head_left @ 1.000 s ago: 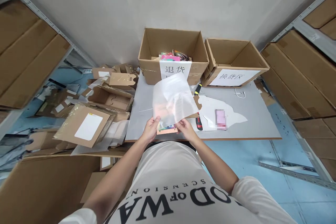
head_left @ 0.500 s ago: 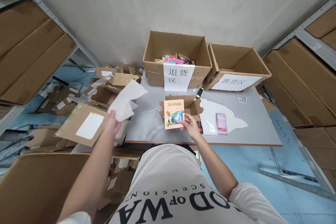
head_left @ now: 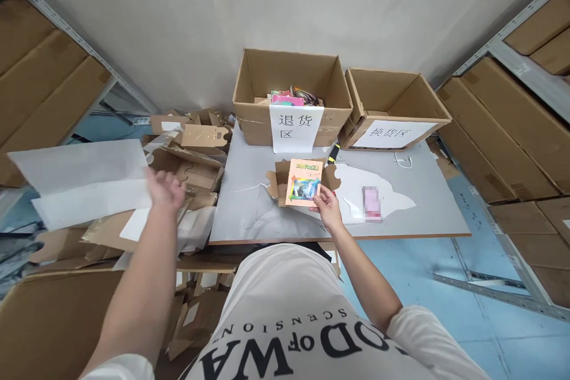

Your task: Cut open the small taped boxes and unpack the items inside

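Observation:
My right hand (head_left: 327, 206) grips a peach-coloured booklet (head_left: 304, 178) by its lower right corner, the cover with its colourful picture facing up. The booklet is held over a small open cardboard box (head_left: 281, 181) on the table and hides part of it. Off to the left, my left hand (head_left: 164, 189) is open, its fingers apart. A thin white packing sheet (head_left: 84, 175) is spread in the air just left of that hand, its right edge close to the wrist. Below the sheet lies a flattened carton with a white label (head_left: 135, 225).
Behind stand a large carton (head_left: 252, 124) with colourful books inside and another large carton (head_left: 356, 130), both with paper signs. A black-yellow tool (head_left: 333, 153), torn white packaging (head_left: 389, 193) and a pink card (head_left: 370, 202) lie on the grey table (head_left: 243, 214). Discarded boxes (head_left: 202, 136) crowd the left side.
My left hand has swung left and opened, and the white sheet has spread out beyond it. The right hand has shifted the booklet slightly right and up.

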`<state>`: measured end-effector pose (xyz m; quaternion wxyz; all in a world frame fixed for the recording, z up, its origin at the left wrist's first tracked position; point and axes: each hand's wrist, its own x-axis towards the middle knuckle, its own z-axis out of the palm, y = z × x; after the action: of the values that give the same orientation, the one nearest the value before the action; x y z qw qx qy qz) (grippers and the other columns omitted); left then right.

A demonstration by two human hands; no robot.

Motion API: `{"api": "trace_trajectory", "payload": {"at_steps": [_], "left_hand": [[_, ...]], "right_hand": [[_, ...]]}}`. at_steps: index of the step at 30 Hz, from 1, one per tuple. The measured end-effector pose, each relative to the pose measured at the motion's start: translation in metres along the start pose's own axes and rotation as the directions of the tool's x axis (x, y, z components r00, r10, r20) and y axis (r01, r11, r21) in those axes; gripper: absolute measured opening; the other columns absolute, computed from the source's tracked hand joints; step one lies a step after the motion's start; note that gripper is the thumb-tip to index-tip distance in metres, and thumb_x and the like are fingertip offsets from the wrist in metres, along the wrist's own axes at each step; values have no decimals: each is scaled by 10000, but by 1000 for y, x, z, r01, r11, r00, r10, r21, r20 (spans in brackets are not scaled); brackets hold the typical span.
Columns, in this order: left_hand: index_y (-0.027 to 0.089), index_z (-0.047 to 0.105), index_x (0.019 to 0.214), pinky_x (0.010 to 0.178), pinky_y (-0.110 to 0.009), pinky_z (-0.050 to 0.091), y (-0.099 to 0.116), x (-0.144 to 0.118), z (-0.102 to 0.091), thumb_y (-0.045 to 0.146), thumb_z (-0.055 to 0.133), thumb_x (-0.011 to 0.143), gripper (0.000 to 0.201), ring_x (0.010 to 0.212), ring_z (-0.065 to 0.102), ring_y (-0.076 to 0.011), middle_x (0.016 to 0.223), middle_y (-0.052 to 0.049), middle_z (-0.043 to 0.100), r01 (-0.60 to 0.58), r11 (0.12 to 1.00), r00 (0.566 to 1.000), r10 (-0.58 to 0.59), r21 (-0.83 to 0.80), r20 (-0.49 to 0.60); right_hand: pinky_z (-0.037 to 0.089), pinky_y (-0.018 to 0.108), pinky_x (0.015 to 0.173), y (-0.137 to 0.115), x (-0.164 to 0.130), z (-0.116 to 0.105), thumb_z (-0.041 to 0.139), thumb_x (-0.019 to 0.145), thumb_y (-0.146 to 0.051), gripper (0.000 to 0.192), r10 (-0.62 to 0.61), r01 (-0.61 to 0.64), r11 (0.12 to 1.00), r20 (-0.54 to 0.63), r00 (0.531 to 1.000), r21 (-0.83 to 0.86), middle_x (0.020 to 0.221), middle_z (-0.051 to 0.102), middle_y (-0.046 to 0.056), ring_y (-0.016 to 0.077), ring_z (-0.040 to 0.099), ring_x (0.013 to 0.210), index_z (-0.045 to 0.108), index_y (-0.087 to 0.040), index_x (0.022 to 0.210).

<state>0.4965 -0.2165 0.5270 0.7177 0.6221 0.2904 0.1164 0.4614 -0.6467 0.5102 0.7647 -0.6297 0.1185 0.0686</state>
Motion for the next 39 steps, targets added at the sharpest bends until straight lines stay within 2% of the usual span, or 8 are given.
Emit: {"api": "trace_trajectory", "payload": {"at_steps": [2, 4, 8, 12, 18, 22, 34, 39], "left_hand": [[189, 525, 1074, 819, -298, 486, -7, -25, 42, 626, 544, 799, 517, 984, 607, -157, 1112, -68, 642, 61, 998, 996, -60, -16, 73], [193, 568, 1115, 864, -331, 473, -16, -53, 80, 472, 729, 708, 518, 1000, 631, -175, 1159, -107, 645, 132, 990, 948, -138, 41, 287], [180, 638, 1102, 901, -378, 461, -30, -109, 134, 461, 791, 615, 583, 1068, 627, -250, 1189, -156, 646, 170, 980, 834, -199, 104, 514], [149, 641, 1138, 860, -397, 499, -36, -143, 165, 407, 819, 587, 633, 988, 657, -265, 1146, -164, 667, 202, 979, 759, -181, 38, 625], [136, 595, 1223, 813, -382, 527, -48, -154, 178, 385, 798, 620, 683, 888, 682, -242, 1046, -138, 708, 152, 988, 812, -100, -42, 575], [142, 555, 1275, 893, -385, 502, -58, -160, 185, 396, 785, 639, 722, 1031, 646, -264, 1160, -154, 664, 99, 992, 836, -44, -72, 547], [232, 597, 1244, 1099, -385, 312, -66, -175, 202, 554, 692, 715, 627, 1331, 408, -257, 1398, -105, 488, 347, 918, 767, -159, -194, 621], [251, 590, 1247, 1118, -401, 274, -63, -184, 204, 721, 534, 735, 697, 1384, 315, -259, 1455, -71, 424, 444, 868, 673, -162, -220, 721]], "right_hand": [[575, 251, 555, -1, -1, 0, 722, 660, -434, 642, 1, -1, 1000, -4, 1000, 10, 973, 677, 36, 180, 639, 853, 534, -232, 1240], [576, 246, 557, -2, -2, 0, 720, 667, -430, 645, -3, 3, 1000, 2, 1000, 19, 973, 676, 35, 176, 637, 852, 530, -229, 1251], [588, 258, 583, -4, -5, 2, 705, 688, -450, 654, -15, 14, 1000, 18, 1000, 18, 1035, 669, 38, 180, 635, 886, 518, -241, 1279], [598, 280, 609, -4, -10, 5, 698, 691, -488, 663, -16, 15, 1000, 24, 1000, 21, 1038, 665, 38, 179, 634, 878, 525, -242, 1281], [584, 326, 622, -5, -15, 4, 679, 683, -562, 687, 18, -18, 1000, 40, 999, 1, 949, 686, 41, 210, 651, 856, 541, -243, 1275], [553, 331, 710, -10, -18, -2, 682, 691, -551, 650, -25, 24, 1000, 54, 998, 4, 1025, 694, 66, 219, 653, 905, 563, -235, 1247], [534, 312, 646, -29, -11, -29, 735, 646, -486, 475, -24, 23, 1000, 63, 998, 13, 957, 707, 56, 209, 646, 845, 681, -220, 1036], [537, 390, 817, -34, -11, -19, 712, 678, -539, 491, -64, 74, 997, 258, 964, -31, 1158, 664, 74, 264, 603, 1077, 686, -255, 1079]]}}
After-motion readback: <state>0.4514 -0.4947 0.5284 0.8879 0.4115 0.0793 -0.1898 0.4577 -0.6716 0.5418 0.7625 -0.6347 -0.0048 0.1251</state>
